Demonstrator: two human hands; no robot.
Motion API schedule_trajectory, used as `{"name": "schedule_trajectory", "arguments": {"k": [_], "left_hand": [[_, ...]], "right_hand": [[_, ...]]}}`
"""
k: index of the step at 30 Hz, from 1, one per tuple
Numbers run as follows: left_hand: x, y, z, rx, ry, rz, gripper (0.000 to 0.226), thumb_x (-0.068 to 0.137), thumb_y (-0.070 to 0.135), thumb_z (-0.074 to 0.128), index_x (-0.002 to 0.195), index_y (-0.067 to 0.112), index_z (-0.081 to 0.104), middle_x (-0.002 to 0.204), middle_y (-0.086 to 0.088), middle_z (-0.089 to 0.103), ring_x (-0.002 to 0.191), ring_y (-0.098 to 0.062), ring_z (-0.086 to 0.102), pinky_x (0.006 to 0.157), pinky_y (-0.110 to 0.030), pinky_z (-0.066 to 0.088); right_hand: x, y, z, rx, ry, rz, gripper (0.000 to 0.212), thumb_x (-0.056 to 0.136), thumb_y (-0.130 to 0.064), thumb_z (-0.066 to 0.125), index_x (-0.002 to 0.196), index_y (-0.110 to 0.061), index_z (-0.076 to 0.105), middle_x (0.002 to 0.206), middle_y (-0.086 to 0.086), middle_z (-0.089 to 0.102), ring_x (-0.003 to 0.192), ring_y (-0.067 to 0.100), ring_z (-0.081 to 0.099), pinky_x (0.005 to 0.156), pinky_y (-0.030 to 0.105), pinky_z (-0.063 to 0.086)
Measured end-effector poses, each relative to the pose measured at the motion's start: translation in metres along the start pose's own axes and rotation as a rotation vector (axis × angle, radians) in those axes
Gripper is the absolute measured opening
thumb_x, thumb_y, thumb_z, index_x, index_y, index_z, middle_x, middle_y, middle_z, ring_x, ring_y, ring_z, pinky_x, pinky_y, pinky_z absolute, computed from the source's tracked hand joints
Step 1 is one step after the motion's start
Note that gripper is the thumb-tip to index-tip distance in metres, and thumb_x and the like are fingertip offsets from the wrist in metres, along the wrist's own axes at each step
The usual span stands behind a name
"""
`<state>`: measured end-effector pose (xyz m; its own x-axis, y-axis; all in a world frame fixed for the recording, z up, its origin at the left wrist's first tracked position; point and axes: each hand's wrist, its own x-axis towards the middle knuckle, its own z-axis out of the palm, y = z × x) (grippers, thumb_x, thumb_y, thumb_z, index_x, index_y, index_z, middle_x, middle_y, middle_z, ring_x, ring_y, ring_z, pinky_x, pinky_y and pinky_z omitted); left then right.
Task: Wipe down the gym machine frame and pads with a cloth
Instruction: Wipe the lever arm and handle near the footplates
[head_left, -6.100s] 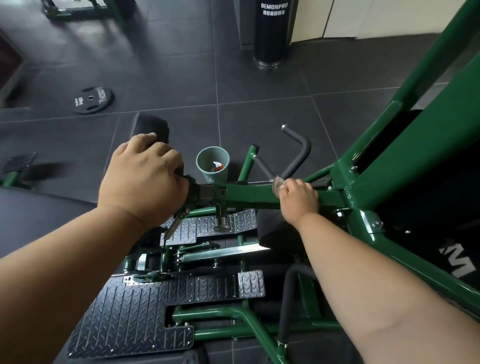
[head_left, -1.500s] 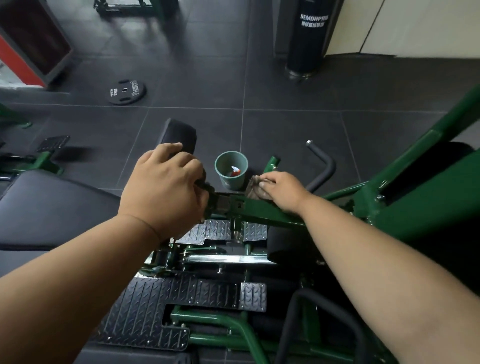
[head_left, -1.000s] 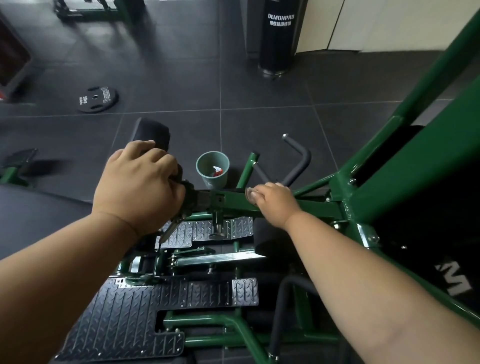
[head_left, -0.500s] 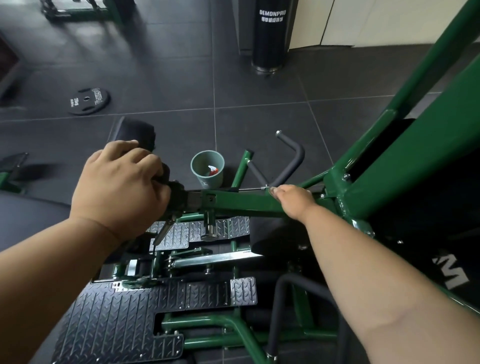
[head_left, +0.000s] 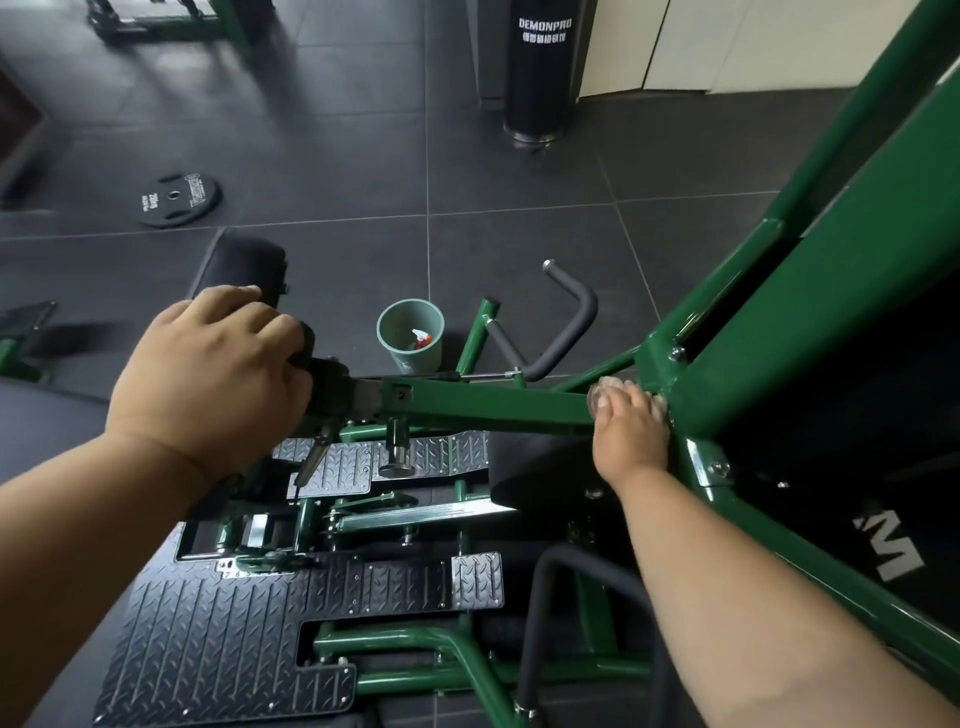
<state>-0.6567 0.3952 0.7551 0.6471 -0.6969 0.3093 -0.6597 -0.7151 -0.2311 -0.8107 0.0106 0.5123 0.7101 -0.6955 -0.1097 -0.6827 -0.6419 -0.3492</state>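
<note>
Left hand (head_left: 208, 374): at 9 o'clock, fingers curled round the black handle end (head_left: 317, 374) of the green bar (head_left: 488, 408).
Bucket (head_left: 410, 335): at 12 o'clock on the floor, beyond the bar.
Right hand (head_left: 631, 421): at 3 o'clock, fingers closed over the pale cloth (head_left: 602, 395), pressing it on the bar by the frame joint (head_left: 675, 384).

Gym; weight plate (head_left: 179, 200); green machine frame (head_left: 488, 408)

green bar (head_left: 493, 408) top bare between hands; upright frame post (head_left: 810, 332) blocks right end; bucket (head_left: 410, 335) beyond.
</note>
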Motion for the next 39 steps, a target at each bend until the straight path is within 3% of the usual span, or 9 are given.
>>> {"name": "schedule_trajectory", "arguments": {"k": [5, 10, 17, 20, 25, 28, 31, 35, 39], "left_hand": [[0.001, 0.000, -0.001, -0.003, -0.007, -0.026, 0.033, 0.087, 0.027, 0.048, 0.093, 0.010, 0.075, 0.095, -0.013, 0.075, 0.123, -0.042, 0.061, 0.091, -0.053, 0.050], [0.002, 0.000, -0.002, 0.000, -0.030, -0.047, 0.035, 0.088, 0.029, 0.046, 0.094, 0.011, 0.075, 0.097, -0.011, 0.075, 0.125, -0.040, 0.060, 0.092, -0.053, 0.050], [0.001, -0.002, -0.002, -0.003, -0.038, -0.050, 0.034, 0.090, 0.032, 0.046, 0.092, 0.011, 0.073, 0.097, -0.010, 0.075, 0.126, -0.041, 0.059, 0.094, -0.055, 0.049], [0.001, -0.001, -0.003, 0.004, -0.055, -0.046, 0.034, 0.089, 0.032, 0.046, 0.093, 0.012, 0.074, 0.098, -0.010, 0.075, 0.126, -0.041, 0.059, 0.094, -0.055, 0.049], [0.001, 0.000, -0.004, 0.030, -0.059, -0.017, 0.034, 0.091, 0.032, 0.046, 0.094, 0.012, 0.073, 0.097, -0.012, 0.074, 0.124, -0.042, 0.060, 0.093, -0.054, 0.050], [-0.001, 0.000, -0.005, 0.056, -0.054, 0.076, 0.036, 0.094, 0.030, 0.042, 0.091, 0.010, 0.072, 0.090, -0.013, 0.071, 0.110, -0.043, 0.064, 0.087, -0.052, 0.051], [-0.001, 0.001, -0.006, 0.064, -0.095, 0.173, 0.034, 0.094, 0.030, 0.042, 0.090, 0.010, 0.069, 0.090, -0.013, 0.069, 0.094, -0.042, 0.064, 0.081, -0.051, 0.050], [-0.001, 0.000, -0.006, 0.067, -0.114, 0.211, 0.034, 0.095, 0.030, 0.042, 0.089, 0.010, 0.068, 0.089, -0.012, 0.068, 0.089, -0.041, 0.063, 0.080, -0.051, 0.050], [-0.001, 0.002, -0.006, 0.066, -0.080, 0.204, 0.033, 0.096, 0.029, 0.042, 0.087, 0.009, 0.067, 0.086, -0.013, 0.067, 0.084, -0.041, 0.062, 0.076, -0.051, 0.049]], "right_hand": [[0.002, 0.015, 0.000, -0.089, -0.084, -0.018, 0.068, 0.103, -0.051, 0.005, 0.163, -0.033, 0.030, 0.171, -0.001, 0.026, 0.152, 0.030, 0.032, 0.123, 0.048, 0.028], [0.015, 0.006, -0.033, -0.171, -0.145, -0.056, 0.054, 0.114, -0.030, 0.021, 0.167, -0.019, 0.024, 0.175, -0.001, 0.016, 0.160, 0.021, 0.015, 0.125, 0.035, 0.017], [-0.029, -0.001, -0.018, -0.183, -0.089, 0.102, 0.063, 0.107, -0.032, 0.033, 0.167, -0.018, 0.018, 0.175, 0.002, 0.015, 0.143, 0.030, 0.040, 0.115, 0.043, 0.035], [-0.025, 0.001, -0.020, -0.319, -0.139, 0.062, 0.076, 0.101, -0.029, 0.044, 0.168, -0.015, 0.012, 0.175, 0.006, 0.014, 0.144, 0.029, 0.038, 0.116, 0.042, 0.033], [0.008, 0.007, -0.033, -0.554, -0.200, -0.059, 0.073, 0.098, -0.031, 0.038, 0.165, -0.009, 0.020, 0.169, 0.012, 0.029, 0.143, 0.031, 0.039, 0.115, 0.042, 0.031], [0.029, 0.008, -0.045, -0.609, -0.262, -0.173, 0.070, 0.095, -0.025, 0.039, 0.162, -0.010, 0.026, 0.163, 0.010, 0.036, 0.139, 0.033, 0.041, 0.117, 0.044, 0.029], [0.039, 0.008, -0.051, -0.590, -0.339, -0.204, 0.075, 0.094, -0.022, 0.040, 0.165, -0.010, 0.018, 0.167, 0.011, 0.030, 0.144, 0.034, 0.037, 0.122, 0.045, 0.025], [0.009, 0.009, -0.043, -0.552, -0.297, -0.111, 0.082, 0.096, -0.026, 0.046, 0.167, -0.010, 0.007, 0.171, 0.014, 0.020, 0.148, 0.032, 0.035, 0.119, 0.042, 0.030], [0.001, 0.010, -0.046, -0.633, -0.277, -0.131, 0.081, 0.099, -0.025, 0.045, 0.167, -0.009, 0.005, 0.172, 0.016, 0.019, 0.149, 0.032, 0.034, 0.118, 0.041, 0.030]]}}
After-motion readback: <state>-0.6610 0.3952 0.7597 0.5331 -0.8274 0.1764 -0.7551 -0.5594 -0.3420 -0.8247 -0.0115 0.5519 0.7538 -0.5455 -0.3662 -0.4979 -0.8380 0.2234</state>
